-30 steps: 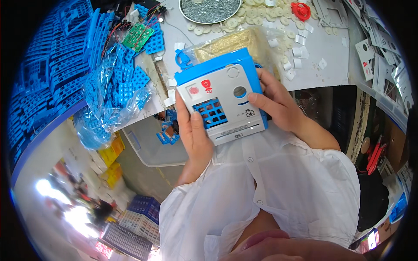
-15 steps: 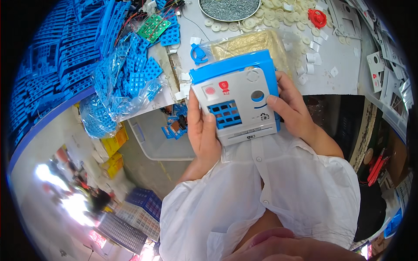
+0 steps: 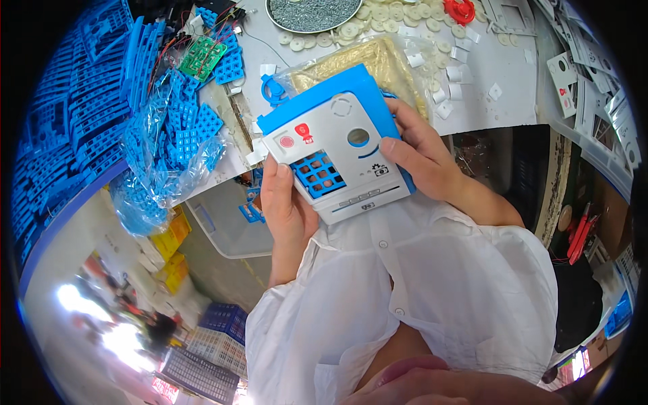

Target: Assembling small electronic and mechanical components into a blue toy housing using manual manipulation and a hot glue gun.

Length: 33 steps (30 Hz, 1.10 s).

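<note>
Between my two hands is a toy safe front panel, a white faceplate lying over a blue plastic frame. It has a round hole, red and black printed symbols, and a square opening with a blue grid behind it. Skin shows through the grid's holes. My left hand grips the panel's left edge, fingertips on the white face. My right hand clasps the right edge, thumb on the front and fingers partly hidden behind. The panel is tilted, its upper edge near a clear bag of gold-coloured material.
Blue plastic parts pile up at left, beside bagged blue keypads and a green circuit board. A tray of screws and cream discs lie beyond. White faceplates fill a bin at right. A clear tub sits below the table edge.
The panel has turned counterclockwise, with its right side higher, and both hands have moved with it. More skin shows through the grid. The whole view has shifted, moving the table leftward in the picture.
</note>
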Tool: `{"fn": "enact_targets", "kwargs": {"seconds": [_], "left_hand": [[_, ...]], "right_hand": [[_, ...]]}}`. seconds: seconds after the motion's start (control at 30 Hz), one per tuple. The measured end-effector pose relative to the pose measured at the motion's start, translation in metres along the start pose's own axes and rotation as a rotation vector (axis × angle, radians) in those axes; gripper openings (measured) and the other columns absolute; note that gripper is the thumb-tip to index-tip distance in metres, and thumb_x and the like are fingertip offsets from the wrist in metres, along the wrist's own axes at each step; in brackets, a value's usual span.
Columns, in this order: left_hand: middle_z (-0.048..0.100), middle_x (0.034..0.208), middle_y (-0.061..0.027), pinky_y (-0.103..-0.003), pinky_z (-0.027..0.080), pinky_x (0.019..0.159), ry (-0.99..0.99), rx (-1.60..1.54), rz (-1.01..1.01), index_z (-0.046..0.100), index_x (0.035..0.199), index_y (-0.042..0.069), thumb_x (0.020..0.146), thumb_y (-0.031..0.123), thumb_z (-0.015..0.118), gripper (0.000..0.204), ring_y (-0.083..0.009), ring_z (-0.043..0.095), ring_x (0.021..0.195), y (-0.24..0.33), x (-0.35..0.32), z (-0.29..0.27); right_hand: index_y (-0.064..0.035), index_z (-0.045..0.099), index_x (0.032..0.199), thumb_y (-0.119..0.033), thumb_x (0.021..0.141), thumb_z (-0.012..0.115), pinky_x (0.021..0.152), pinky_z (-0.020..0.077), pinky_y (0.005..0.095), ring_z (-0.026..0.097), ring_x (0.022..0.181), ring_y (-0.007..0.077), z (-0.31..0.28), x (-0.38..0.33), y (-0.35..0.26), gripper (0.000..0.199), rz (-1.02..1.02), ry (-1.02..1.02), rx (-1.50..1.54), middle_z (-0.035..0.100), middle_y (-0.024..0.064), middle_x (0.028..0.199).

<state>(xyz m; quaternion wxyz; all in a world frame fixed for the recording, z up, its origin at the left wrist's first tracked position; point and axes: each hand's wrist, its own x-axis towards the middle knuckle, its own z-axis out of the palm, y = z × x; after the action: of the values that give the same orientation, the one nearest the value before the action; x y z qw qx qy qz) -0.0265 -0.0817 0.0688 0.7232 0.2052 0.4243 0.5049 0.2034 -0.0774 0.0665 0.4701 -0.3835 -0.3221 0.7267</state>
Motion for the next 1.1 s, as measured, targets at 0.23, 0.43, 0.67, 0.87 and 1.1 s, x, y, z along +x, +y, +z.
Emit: {"fn": "enact_targets", "kwargs": {"seconds": [0.23,0.43,0.67,0.87,1.1], "left_hand": [[0.057,0.144,-0.0162,-0.044,0.046,0.11,-0.013,0.055,0.108,0.041,0.15,0.0,0.106,0.031,0.051,0.054,-0.0287,0.059,0.129,0.001,0.0,0.005],[0.061,0.135,-0.0155,-0.036,0.046,0.105,-0.038,0.29,0.292,0.042,0.146,-0.003,0.104,0.029,0.06,0.056,-0.0206,0.06,0.121,0.002,-0.008,0.006],[0.052,0.148,-0.0174,-0.047,0.043,0.113,-0.138,0.028,0.205,0.035,0.154,0.003,0.105,0.049,0.049,0.07,-0.0308,0.054,0.133,-0.014,-0.012,-0.007],[0.046,0.156,-0.0164,-0.052,0.042,0.115,-0.262,-0.576,-0.163,0.033,0.158,0.007,0.105,0.065,0.035,0.078,-0.0349,0.051,0.138,-0.023,0.012,-0.007],[0.048,0.154,-0.0173,-0.052,0.044,0.114,-0.112,-0.154,-0.086,0.035,0.157,0.007,0.105,0.065,0.037,0.078,-0.0354,0.052,0.137,-0.013,0.029,0.009]], "right_hand": [[-0.0001,0.051,0.13,-0.025,0.103,0.063,0.087,0.0473,0.0267,0.054,0.101,0.009,-0.005,0.001,0.003,0.038,0.013,-0.046,-0.091,0.058,0.0039,0.112],[-0.0007,0.052,0.13,-0.03,0.103,0.064,0.086,0.0463,0.0271,0.054,0.1,0.0096,-0.007,-0.001,0.006,0.042,-0.049,-0.036,-0.171,0.057,0.0035,0.109],[0.0004,0.05,0.135,-0.032,0.104,0.063,0.084,0.0474,0.0288,0.055,0.096,0.011,-0.003,0.002,0.004,0.046,-0.07,-0.039,-0.205,0.057,0.0065,0.111],[-0.0033,0.05,0.137,-0.02,0.096,0.071,0.09,0.0493,0.034,0.059,0.104,0.0217,0.002,0.019,-0.009,0.05,-0.204,0.145,-0.438,0.059,0.0132,0.125],[-0.0076,0.067,0.116,-0.017,0.072,0.086,0.093,0.0472,0.0428,0.052,0.109,0.0323,-0.001,0.014,-0.034,0.049,-0.78,0.02,-1.267,0.061,0.0086,0.124]]}}
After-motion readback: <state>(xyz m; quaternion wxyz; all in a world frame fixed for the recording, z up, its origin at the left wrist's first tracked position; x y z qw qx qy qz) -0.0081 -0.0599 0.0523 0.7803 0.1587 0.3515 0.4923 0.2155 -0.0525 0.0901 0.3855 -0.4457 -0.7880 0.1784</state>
